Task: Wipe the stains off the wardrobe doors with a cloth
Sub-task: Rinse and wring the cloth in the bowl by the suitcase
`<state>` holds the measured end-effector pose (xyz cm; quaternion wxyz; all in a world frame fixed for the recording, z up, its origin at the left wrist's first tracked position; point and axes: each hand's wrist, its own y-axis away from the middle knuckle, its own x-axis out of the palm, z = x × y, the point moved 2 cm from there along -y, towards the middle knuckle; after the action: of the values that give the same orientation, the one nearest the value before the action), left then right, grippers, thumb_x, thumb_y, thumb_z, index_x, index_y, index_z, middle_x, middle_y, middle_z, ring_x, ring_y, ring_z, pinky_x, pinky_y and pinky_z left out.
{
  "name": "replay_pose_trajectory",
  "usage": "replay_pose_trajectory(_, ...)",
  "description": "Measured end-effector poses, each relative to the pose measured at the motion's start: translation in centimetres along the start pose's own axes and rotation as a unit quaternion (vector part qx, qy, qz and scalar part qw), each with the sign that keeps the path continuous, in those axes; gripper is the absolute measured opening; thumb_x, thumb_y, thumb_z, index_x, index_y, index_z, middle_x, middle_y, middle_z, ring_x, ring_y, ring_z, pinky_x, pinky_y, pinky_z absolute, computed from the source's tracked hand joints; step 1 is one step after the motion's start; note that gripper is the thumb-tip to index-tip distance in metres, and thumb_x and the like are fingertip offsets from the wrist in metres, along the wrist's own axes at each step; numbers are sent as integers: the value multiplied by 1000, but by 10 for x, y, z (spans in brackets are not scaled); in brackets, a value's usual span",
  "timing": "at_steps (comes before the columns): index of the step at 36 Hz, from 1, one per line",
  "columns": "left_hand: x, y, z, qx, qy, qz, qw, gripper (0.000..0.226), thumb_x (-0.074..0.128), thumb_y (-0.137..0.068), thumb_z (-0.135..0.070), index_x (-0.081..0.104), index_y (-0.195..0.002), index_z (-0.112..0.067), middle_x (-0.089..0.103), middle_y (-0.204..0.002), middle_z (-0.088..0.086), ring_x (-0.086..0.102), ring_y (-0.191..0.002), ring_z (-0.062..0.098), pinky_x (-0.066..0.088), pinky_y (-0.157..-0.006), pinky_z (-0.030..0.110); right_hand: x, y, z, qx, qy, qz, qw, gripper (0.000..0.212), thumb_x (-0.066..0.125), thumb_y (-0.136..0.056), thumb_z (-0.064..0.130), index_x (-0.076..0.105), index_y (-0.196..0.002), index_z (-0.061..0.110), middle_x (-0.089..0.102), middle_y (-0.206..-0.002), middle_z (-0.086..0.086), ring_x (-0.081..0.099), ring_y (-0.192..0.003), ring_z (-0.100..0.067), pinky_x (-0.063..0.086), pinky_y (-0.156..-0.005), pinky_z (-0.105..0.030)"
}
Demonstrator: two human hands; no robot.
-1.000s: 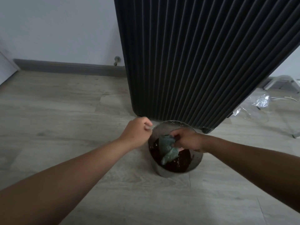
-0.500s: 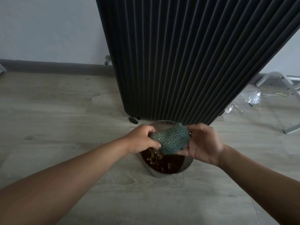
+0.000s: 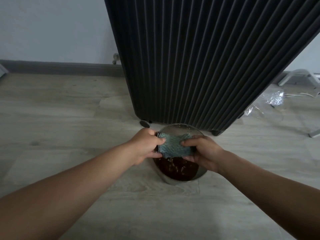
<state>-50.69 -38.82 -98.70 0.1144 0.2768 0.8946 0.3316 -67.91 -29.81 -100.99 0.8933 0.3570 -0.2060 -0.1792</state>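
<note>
A teal knitted cloth [image 3: 174, 146] is stretched out between my two hands above a round metal bowl [image 3: 197, 175] of dark water on the floor. My left hand [image 3: 145, 146] grips the cloth's left edge. Its right edge is gripped by my right hand [image 3: 202, 151], fingers over the top and thumb below. Directly behind the bowl stands the dark ribbed wardrobe door [image 3: 199, 58], filling the upper middle of the view. No stain shows on its ribs from here.
The wardrobe rests on small black castors [image 3: 145, 123]. Crumpled clear plastic [image 3: 273, 101] and a white cable lie on the wooden floor at the right, beside a white metal frame [image 3: 294, 76]. A grey skirting board [image 3: 60, 68] runs along the pale wall at the left.
My right hand lifted the cloth out of the dark water, my left hand left the bowl's rim and took the other edge, and the cloth is now spread flat between both hands.
</note>
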Motion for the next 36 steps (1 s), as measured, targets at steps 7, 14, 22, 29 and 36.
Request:
replay_pose_trajectory(7,17,-4,13,38,-49,-120,991,16,72,-96,-11,72,-112,-12,75,-106,7,74,-92,20,64,-66,28,35,26,7,-61,180,-81,978,31,74,-86,49,72,-99,20,76,-94,-3,71,-93,-20,60,-88,-43)
replay_pose_trajectory(14,43,-6,20,82,-98,-164,978,16,70,-93,-16,82,-101,-24,79,-98,-2,75,-94,19,62,-89,39,58,27,-14,-123,119,-219,960,28,62,-93,29,64,-81,4,67,-73,-9,66,-78,-29,52,-71,-37)
replay_pose_trajectory(22,45,18,10,64,-138,-76,985,27,51,-105,-20,76,-95,-15,77,-92,5,73,-91,20,61,-86,41,67,26,-28,-147,102,-219,959,39,49,-76,58,47,-101,28,63,-107,-9,61,-99,-27,51,-93,-53)
replay_pose_trajectory(29,39,20,10,44,-97,53,993,42,41,-103,6,72,-105,-22,76,-110,3,72,-106,16,61,-95,39,66,10,-26,-127,159,-259,944,58,26,-103,57,58,-127,15,61,-127,-9,56,-118,-30,43,-106,-51)
replay_pose_trajectory(36,32,14,15,78,-148,15,986,35,47,-96,11,77,-98,-7,77,-92,14,76,-89,27,64,-82,45,60,1,-31,-155,154,-282,934,48,27,-110,40,53,-77,18,60,-90,-6,57,-87,-23,41,-86,-37)
